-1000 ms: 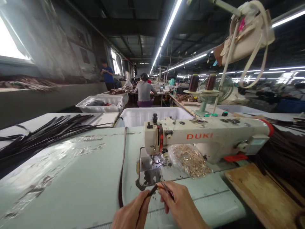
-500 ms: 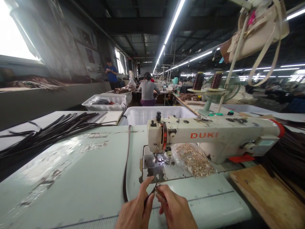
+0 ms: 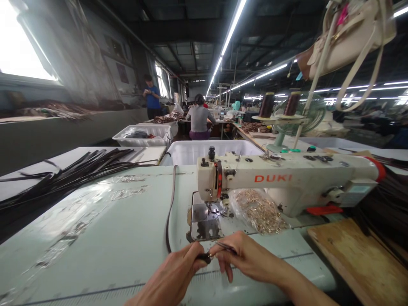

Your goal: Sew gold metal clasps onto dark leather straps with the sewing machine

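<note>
Both hands meet at the near edge of the pale green sewing table (image 3: 105, 238). My left hand (image 3: 174, 276) pinches the end of a thin dark strap (image 3: 168, 212) that runs away over the table toward the back. My right hand (image 3: 247, 257) holds a small metal piece at that strap end, right beside the left fingers. Just behind the hands stands the cream DUKI sewing machine (image 3: 287, 178) with its steel needle plate (image 3: 204, 221). A clear bag of gold metal fittings (image 3: 259, 210) lies under the machine arm.
A bundle of dark straps (image 3: 63, 178) fans across the table's left. White tubs (image 3: 204, 153) stand behind the machine. A wooden board (image 3: 357, 259) lies at right. A beige handbag (image 3: 347, 38) hangs overhead near thread cones (image 3: 267, 104). A seated person (image 3: 199, 119) works farther back.
Both hands have shifted slightly right and up toward the needle plate, still joined on the strap end. The view has tilted a little.
</note>
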Demonstrator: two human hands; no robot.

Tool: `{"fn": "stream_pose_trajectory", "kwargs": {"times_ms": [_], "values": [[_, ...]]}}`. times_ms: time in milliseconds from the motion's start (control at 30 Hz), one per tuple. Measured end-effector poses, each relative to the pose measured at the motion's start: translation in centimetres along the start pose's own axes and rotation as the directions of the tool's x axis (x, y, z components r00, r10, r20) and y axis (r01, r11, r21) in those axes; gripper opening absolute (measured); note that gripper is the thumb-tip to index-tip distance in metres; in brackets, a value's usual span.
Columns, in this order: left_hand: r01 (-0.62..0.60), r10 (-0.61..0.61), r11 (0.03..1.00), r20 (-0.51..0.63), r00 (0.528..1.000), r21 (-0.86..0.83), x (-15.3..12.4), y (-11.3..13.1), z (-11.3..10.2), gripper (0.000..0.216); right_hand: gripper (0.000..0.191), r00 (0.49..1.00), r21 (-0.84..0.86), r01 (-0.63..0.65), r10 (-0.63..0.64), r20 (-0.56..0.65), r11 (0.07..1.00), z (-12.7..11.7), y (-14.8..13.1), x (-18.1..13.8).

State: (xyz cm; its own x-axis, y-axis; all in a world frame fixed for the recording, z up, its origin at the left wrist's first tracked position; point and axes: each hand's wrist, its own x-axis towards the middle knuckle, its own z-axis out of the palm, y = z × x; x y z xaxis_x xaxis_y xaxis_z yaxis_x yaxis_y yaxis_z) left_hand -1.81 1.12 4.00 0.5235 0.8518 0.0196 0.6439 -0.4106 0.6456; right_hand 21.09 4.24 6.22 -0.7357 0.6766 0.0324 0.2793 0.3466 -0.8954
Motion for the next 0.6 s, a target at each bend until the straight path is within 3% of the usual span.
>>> {"fn": "stream_pose_trajectory", "kwargs": {"times_ms": [167, 300, 467, 600], "values": [[-0.053, 0.051, 0.998, -0.054, 0.997, -0.042, 0.4, -0.2, 0.8, 0.024, 0.009, 0.992, -0.273, -0.012, -0.024, -0.127, 0.962, 0.8, -0.8, 0.4], [-0.069, 0.070, 0.998, -0.098, 0.993, 0.005, 0.4, 0.6, 0.6, 0.023, 0.018, 0.980, -0.387, -0.016, -0.062, -0.187, 0.922, 1.7, 0.0, 0.5], [-0.094, 0.090, 0.995, -0.151, 0.984, -0.019, -0.2, 2.6, -0.7, 0.016, 0.029, 0.979, -0.321, 0.027, -0.091, -0.185, 0.947, 1.6, 0.0, 0.2], [-0.060, 0.062, 0.998, -0.157, 0.986, 0.012, 0.1, 2.3, -0.7, 0.020, 0.028, 0.983, -0.232, 0.023, -0.065, -0.175, 0.972, 1.3, -0.3, 0.5]]}}
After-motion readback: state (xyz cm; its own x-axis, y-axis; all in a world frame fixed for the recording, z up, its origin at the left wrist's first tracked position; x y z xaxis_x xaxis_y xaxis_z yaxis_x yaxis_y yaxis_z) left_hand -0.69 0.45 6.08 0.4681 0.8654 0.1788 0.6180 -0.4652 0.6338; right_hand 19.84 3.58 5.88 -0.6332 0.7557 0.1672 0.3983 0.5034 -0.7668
